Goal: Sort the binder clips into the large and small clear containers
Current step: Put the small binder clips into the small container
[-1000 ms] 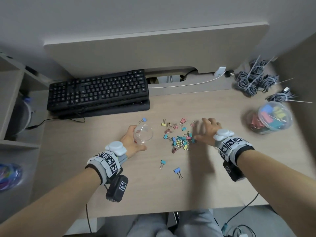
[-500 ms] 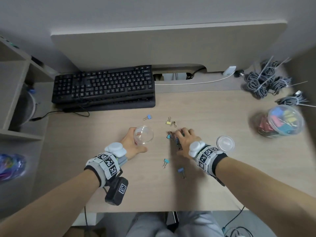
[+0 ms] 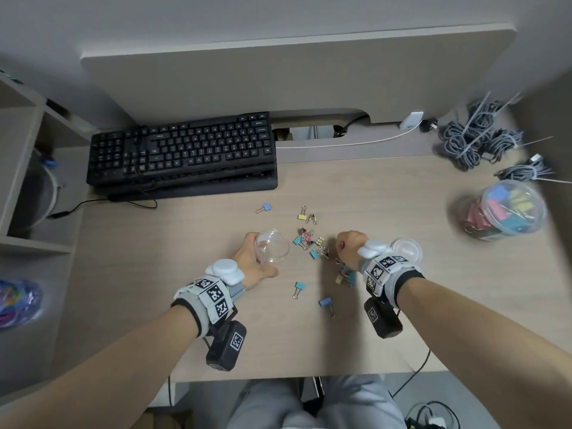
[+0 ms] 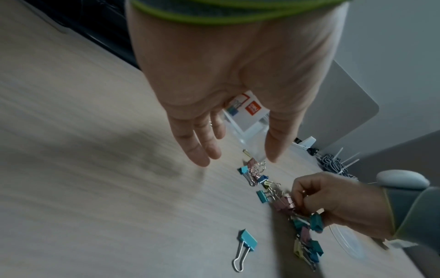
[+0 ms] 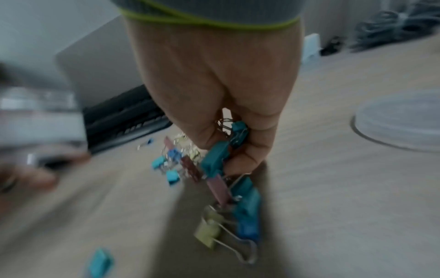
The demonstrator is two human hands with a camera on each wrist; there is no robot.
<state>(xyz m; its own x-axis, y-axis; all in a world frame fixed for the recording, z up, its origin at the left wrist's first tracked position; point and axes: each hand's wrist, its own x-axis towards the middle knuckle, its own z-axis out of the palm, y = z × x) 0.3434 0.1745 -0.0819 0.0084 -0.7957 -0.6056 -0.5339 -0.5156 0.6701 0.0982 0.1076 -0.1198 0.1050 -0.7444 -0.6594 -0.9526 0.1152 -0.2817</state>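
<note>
Left hand (image 3: 252, 263) holds the small clear container (image 3: 272, 245) just above the worktop (image 3: 387, 193), fingers and thumb wrapped round its wall, open mouth facing up; left wrist view shows a label on its side between the fingers. Right hand (image 3: 349, 244) is closed into a fist on a bunch of small binder clips (image 5: 215, 159), teal and pink ones sticking out below the curled fingers (image 5: 250, 150), more clips dangling off the bunch in a chain, yellow and blue at the bottom. Loose binder clips on the worktop (image 3: 311, 241) lie between the two hands, mixed pink, teal, yellow. Two yellow ones sit beyond that cluster, a blue one beyond the left hand near the keyboard (image 3: 182, 153). A teal clip (image 3: 298, 287) and a blue clip (image 3: 326, 305) lie nearer the person, between the wrists. Clear lid (image 3: 407, 249) flat on the worktop just right of the right hand, partly behind the wrist band. Large clear container (image 3: 507, 209) stands well to the right of the right hand, full of bigger coloured clips. Bundled grey cables (image 3: 476, 140) beyond it. Right wrist view blurred
</note>
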